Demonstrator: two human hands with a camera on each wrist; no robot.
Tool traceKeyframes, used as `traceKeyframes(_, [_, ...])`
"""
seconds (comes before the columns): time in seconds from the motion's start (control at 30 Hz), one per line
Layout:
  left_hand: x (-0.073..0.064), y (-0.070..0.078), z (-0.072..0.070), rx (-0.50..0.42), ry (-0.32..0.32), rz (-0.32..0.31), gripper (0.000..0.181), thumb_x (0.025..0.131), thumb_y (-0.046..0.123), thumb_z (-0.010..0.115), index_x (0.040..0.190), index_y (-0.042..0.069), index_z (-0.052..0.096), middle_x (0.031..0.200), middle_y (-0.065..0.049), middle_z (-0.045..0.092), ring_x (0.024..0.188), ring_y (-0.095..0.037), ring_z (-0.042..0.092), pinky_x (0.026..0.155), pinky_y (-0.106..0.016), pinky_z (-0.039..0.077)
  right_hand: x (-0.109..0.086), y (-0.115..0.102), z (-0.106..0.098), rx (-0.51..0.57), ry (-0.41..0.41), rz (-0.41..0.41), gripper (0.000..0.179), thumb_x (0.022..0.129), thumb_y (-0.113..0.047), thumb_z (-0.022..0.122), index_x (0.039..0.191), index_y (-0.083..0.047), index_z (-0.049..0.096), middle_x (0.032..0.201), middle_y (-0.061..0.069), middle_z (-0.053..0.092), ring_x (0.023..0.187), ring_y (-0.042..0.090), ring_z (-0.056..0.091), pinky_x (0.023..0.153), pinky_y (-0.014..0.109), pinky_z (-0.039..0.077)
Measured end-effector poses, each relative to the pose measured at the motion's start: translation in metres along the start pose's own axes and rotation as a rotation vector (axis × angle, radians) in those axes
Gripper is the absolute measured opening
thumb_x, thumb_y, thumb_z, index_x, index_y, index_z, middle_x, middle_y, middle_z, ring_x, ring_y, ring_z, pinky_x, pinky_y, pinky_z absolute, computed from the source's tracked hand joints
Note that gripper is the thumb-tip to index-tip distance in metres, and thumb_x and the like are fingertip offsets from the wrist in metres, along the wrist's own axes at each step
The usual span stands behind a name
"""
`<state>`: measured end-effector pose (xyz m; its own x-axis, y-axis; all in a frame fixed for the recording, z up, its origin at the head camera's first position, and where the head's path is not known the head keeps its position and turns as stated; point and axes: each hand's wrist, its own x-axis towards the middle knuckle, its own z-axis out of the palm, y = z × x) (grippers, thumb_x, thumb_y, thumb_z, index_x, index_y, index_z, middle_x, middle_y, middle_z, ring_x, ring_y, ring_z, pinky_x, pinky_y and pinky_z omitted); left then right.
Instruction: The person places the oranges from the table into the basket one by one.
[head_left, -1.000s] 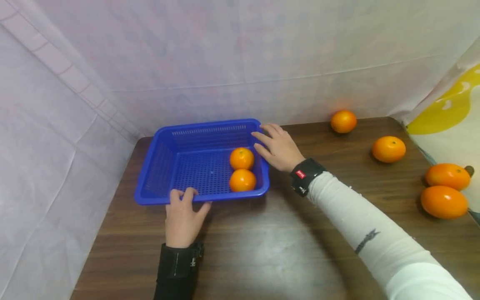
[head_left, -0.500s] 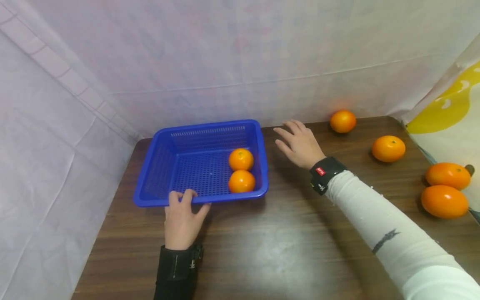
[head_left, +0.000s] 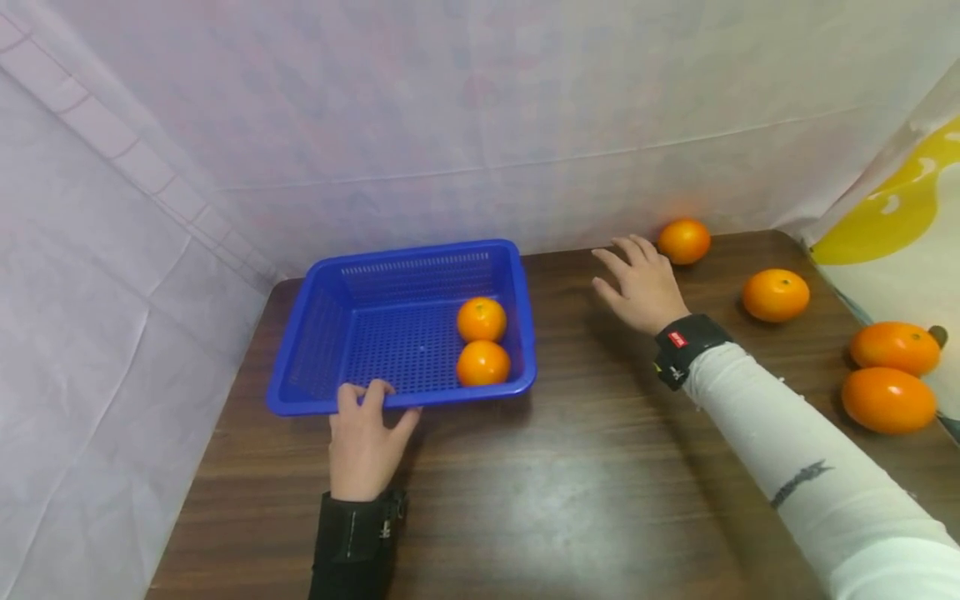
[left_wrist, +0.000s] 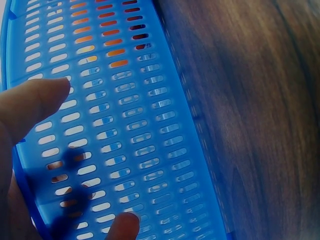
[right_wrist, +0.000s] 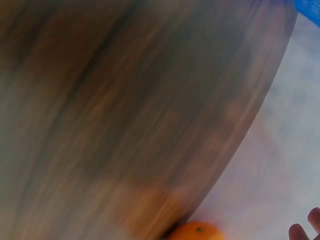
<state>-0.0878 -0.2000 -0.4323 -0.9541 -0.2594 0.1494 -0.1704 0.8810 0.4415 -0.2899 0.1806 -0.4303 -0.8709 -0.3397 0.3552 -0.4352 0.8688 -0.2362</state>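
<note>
On the table, we see the left hand gripping the basket by its near rim, two oranges inside; the right hand, fingers relaxed and holding nothing, is near the far orange. We judge it firm, smooth, best cupped round its sides.

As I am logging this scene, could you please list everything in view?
Table: one, brown, across the lower view
Basket: one, blue, left of centre
Basket fruit: two, orange, inside, right side
Loose fruit: four, orange, right of basket
Stub: one, dark, by rightmost fruit
Sheeting: count unclear, whitish, behind and left
Print: one, yellow, right edge
Wristbands: two, black, one per wrist
Sleeve: one, white, right arm
Left grip: one, holding basket's near rim
Right grip: one, near the back fruit
</note>
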Motion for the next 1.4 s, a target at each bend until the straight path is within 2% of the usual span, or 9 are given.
traceKeyframes(0.3, [0.000, 0.000, 0.000, 0.002, 0.029, 0.024, 0.042, 0.086, 0.040, 0.078, 0.112, 0.011, 0.060, 0.115, -0.016, 0.043, 0.093, -0.038, 0.051, 0.065, -0.044, 0.048, -0.020, 0.020, -0.008, -0.024, -0.007, 0.067, 0.049, 0.100, -0.037, 0.057, 0.144, -0.015, 0.051, 0.152, 0.021, 0.041, 0.145, 0.045, 0.027, 0.108, 0.067, 0.026])
traceKeyframes(0.53, [-0.001, -0.001, 0.000, 0.003, 0.021, 0.019, 0.042, 0.086, 0.041, 0.077, 0.111, 0.012, 0.060, 0.116, -0.016, 0.043, 0.092, -0.038, 0.051, 0.066, -0.044, 0.048, -0.034, 0.037, -0.013, -0.048, -0.007, 0.116, 0.049, 0.101, -0.040, 0.054, 0.144, -0.017, 0.050, 0.151, 0.022, 0.039, 0.144, 0.044, 0.027, 0.108, 0.068, 0.022])
traceKeyframes(0.83, [0.000, -0.001, 0.001, 0.005, 0.010, 0.018, 0.042, 0.087, 0.041, 0.077, 0.112, 0.012, 0.061, 0.116, -0.016, 0.043, 0.094, -0.037, 0.050, 0.067, -0.044, 0.048, -0.049, 0.055, -0.026, -0.090, -0.030, 0.218, 0.051, 0.100, -0.040, 0.054, 0.145, -0.015, 0.048, 0.150, 0.028, 0.036, 0.147, 0.047, 0.020, 0.110, 0.070, 0.014])
traceKeyframes(1.07, [0.000, -0.001, 0.002, 0.004, 0.016, 0.018, 0.042, 0.087, 0.041, 0.077, 0.112, 0.012, 0.061, 0.116, -0.016, 0.043, 0.093, -0.038, 0.051, 0.066, -0.044, 0.048, -0.058, 0.074, -0.028, -0.109, -0.011, 0.220, 0.051, 0.098, -0.039, 0.057, 0.142, -0.014, 0.050, 0.148, 0.027, 0.038, 0.146, 0.049, 0.020, 0.110, 0.072, 0.012])
traceKeyframes(1.4, [-0.001, -0.002, 0.002, 0.000, 0.023, 0.027, 0.041, 0.087, 0.041, 0.077, 0.111, 0.012, 0.061, 0.116, -0.016, 0.044, 0.093, -0.038, 0.051, 0.066, -0.044, 0.047, -0.071, 0.097, -0.033, -0.091, -0.039, 0.319, 0.055, 0.097, -0.043, 0.056, 0.143, -0.013, 0.049, 0.155, 0.029, 0.029, 0.152, 0.049, 0.007, 0.112, 0.076, 0.004])
